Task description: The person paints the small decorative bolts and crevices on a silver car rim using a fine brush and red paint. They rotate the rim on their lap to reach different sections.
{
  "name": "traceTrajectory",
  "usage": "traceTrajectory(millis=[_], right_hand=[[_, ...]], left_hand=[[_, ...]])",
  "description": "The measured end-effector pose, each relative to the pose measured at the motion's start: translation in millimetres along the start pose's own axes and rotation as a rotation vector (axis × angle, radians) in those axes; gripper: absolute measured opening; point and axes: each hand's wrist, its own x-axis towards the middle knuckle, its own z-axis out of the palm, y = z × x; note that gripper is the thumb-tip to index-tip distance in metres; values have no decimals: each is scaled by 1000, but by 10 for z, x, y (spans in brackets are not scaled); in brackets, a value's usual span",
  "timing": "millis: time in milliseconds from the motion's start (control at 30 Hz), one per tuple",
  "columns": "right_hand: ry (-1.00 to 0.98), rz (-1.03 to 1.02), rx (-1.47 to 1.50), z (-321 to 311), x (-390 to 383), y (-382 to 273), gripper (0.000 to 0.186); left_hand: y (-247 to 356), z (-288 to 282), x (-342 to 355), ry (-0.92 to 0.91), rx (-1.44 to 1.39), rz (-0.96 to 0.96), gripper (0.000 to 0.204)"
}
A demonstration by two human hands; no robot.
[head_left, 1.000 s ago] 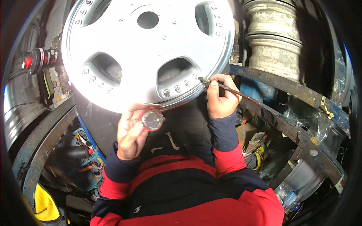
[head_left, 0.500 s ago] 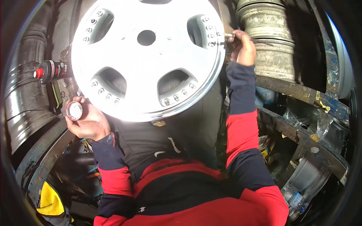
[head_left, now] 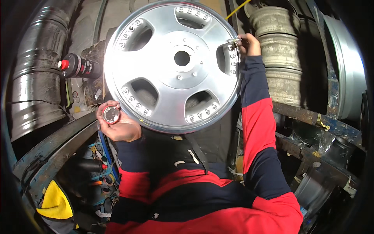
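Observation:
A polished silver wheel rim [head_left: 167, 78] lies face up in front of me, with five openings edged by small bolts and a round hole at its centre. Beside its lower left edge, my left hand [head_left: 121, 126] is turned palm up, its fingers curled round a small round lid [head_left: 111, 114] with a red rim and greyish contents. My right hand [head_left: 250, 45] reaches the rim's right edge. Between its fingertips it pinches a thin paintbrush [head_left: 234, 40], whose tip is by the bolts [head_left: 231, 48] of the right opening. Most of the brush is hidden.
A dark bottle with a red cap [head_left: 80, 66] lies left of the rim. Stacked dusty wheel barrels [head_left: 278, 50] stand at right, shiny ones [head_left: 41, 85] at left. Metal frame bars [head_left: 307, 109] run along both sides. A yellow cloth [head_left: 56, 201] hangs at lower left.
The view has shifted, so the rim and both hands sit further right. Glare on the rim has eased. My right hand has moved up along the bolts of the right opening; both hands keep hold.

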Motion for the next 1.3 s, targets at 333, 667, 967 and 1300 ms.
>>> traceTrajectory(millis=[333,667,967,1300], right_hand=[[260,-21,-26,-120,-539,234,26],[310,51,197,385,-2455,622,19],[128,-116,380,19,-2214,588,15],[325,-64,256,-55,-1248,507,25]], left_hand=[[-106,142,751,-186,-199,-282,42],[-968,1136,2378,-860,-262,-811,48],[-424,443,1742,-386,-313,-601,46],[-34,18,521,106,-252,-287,43]])
